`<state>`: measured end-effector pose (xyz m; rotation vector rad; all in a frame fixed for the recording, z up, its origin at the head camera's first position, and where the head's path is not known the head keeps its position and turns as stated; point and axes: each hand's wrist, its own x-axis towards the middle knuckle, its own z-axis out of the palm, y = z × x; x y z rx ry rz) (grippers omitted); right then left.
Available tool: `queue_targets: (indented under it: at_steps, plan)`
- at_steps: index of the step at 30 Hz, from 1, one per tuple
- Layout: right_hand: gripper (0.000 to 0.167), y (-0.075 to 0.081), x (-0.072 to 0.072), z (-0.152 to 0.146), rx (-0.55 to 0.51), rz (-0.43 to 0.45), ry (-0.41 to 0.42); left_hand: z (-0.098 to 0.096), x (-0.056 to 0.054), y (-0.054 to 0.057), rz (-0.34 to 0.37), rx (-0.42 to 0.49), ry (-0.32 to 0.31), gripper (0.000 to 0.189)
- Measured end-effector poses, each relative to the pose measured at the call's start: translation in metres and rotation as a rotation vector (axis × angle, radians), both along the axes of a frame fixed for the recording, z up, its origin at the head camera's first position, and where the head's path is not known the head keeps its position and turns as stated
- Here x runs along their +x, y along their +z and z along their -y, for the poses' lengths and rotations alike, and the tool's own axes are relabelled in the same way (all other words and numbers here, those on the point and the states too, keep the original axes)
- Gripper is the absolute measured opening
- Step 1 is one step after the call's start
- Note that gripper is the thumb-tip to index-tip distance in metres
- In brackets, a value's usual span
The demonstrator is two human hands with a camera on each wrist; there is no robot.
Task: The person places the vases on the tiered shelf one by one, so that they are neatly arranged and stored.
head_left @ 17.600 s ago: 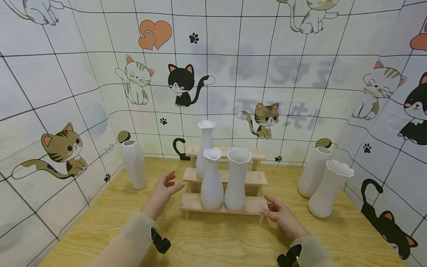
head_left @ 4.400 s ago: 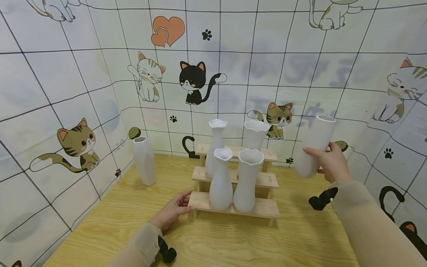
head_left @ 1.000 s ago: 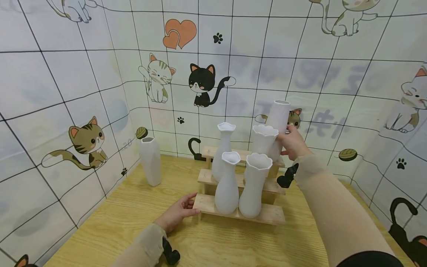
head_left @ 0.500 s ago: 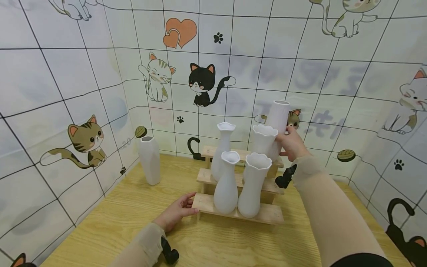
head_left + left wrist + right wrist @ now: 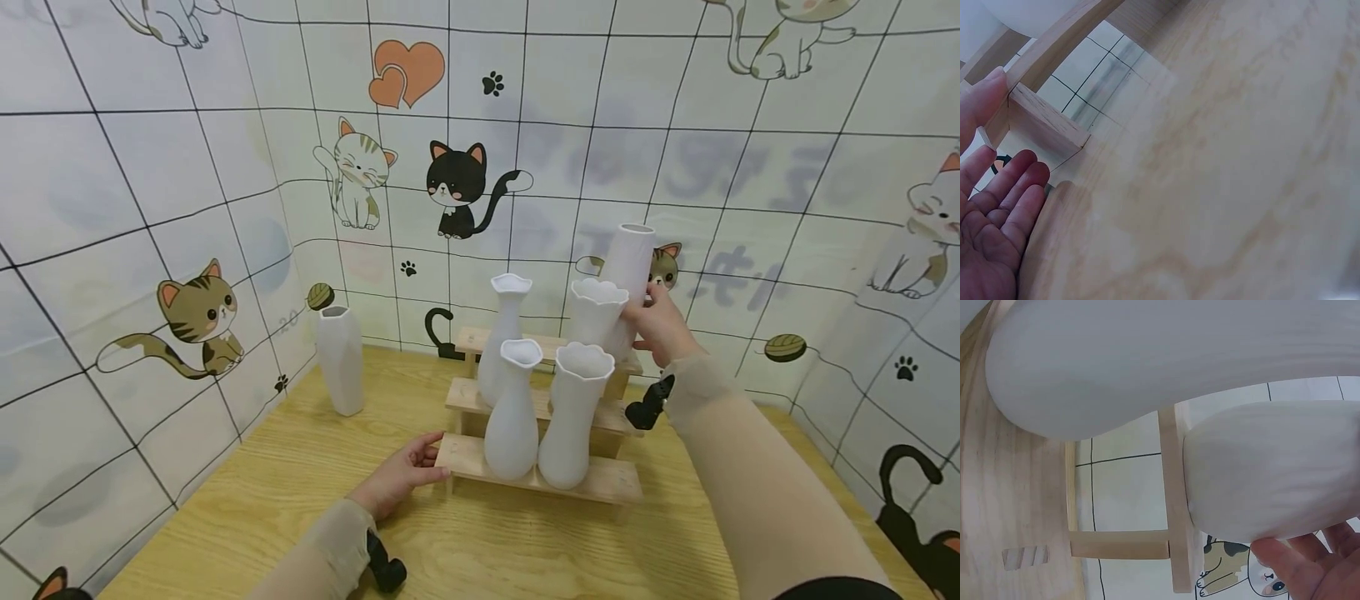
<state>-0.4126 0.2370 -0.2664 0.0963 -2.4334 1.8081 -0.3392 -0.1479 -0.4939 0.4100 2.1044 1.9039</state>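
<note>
We see the tall vase on the rack's far top step, base hidden behind a scalloped vase; right hand fingers wrap it. Left hand, fingers relaxed, touches rack's near-left corner.

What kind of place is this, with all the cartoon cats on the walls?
Probably a small staged display corner, not a real shop: cat-print tiled backdrop walls enclose a light wooden table, where plain white ceramic vases stand on a three-step wooden display rack.

A tall, plain white vase stands upright on the rack's top step, inside the right-hand grip.
</note>
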Motion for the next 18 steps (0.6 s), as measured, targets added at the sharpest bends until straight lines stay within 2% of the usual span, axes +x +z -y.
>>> queue_targets:
  at_steps: [8, 18]
  plan:
    - [0.079, -0.005, 0.007, -0.004, 0.007, -0.033, 0.044, 0.0, -0.001, -0.001, 0.004, 0.002, 0.002, 0.08]
    - [0.099, -0.013, 0.022, -0.016, 0.009, -0.004, 0.091, 0.0, 0.0, -0.001, -0.001, -0.002, -0.005, 0.08]
